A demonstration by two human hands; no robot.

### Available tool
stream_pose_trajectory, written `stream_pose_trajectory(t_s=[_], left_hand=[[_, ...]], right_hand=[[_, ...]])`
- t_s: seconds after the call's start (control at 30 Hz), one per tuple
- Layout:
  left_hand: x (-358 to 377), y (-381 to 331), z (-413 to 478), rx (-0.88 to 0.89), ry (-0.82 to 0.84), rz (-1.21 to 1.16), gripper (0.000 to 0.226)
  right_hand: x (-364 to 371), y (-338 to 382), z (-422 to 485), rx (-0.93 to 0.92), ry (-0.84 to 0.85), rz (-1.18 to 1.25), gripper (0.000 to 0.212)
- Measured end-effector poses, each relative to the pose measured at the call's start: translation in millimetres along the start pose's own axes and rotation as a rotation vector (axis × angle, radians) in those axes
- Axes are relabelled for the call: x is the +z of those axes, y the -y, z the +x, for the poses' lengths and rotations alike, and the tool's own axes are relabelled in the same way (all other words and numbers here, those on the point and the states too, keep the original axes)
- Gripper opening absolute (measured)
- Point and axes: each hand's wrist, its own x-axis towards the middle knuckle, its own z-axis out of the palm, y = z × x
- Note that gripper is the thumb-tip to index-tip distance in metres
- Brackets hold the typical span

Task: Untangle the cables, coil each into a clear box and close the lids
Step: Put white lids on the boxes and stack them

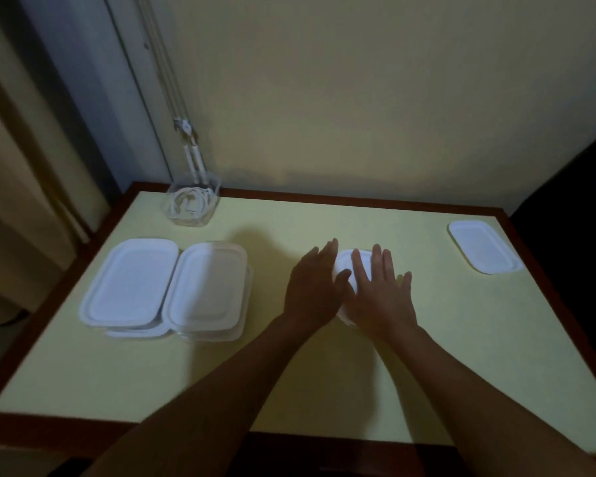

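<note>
Both my hands lie flat, fingers straight, on the white lid of a box (345, 261) in the middle of the table. My left hand (315, 287) covers its left part and my right hand (381, 290) its right part, hiding most of the box. Two lidded clear boxes sit side by side at the left, the outer one (129, 282) and the inner one (205, 287). An open clear box (193, 201) with a coiled white cable inside stands at the back left. A loose white lid (482, 246) lies at the right edge.
The yellow table (324, 380) has a dark wooden rim and stands against a pale wall. White cords (186, 132) hang down the wall above the open box. A curtain hangs at the far left. Dark space lies beyond the table's right edge.
</note>
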Motion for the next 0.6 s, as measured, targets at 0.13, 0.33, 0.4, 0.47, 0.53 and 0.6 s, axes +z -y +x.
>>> stream_pose_trajectory(t_s=[0.13, 0.33, 0.4, 0.47, 0.53, 0.6], left_hand=[[-59, 31, -3, 0.209, -0.186, 0.220, 0.051], [-152, 127, -19, -0.040, -0.137, 0.555, 0.062], [-168, 154, -27, -0.186, -0.054, 0.577, 0.078], [-172, 172, -34, -0.239, 0.038, 0.605, 0.095], [-167, 183, -41, -0.212, 0.078, 0.621, 0.104], [-159, 188, -47, -0.172, 0.054, 0.602, 0.102]], right_hand=[[6, 14, -8, -0.011, -0.021, -0.029, 0.086], [8, 49, -19, -0.037, -0.014, -0.020, 0.084], [11, 65, -22, -0.053, -0.017, -0.014, 0.079], [13, 81, -23, -0.074, -0.024, -0.001, 0.076], [14, 97, -23, -0.094, -0.031, 0.014, 0.074], [15, 112, -24, -0.113, -0.041, 0.023, 0.074]])
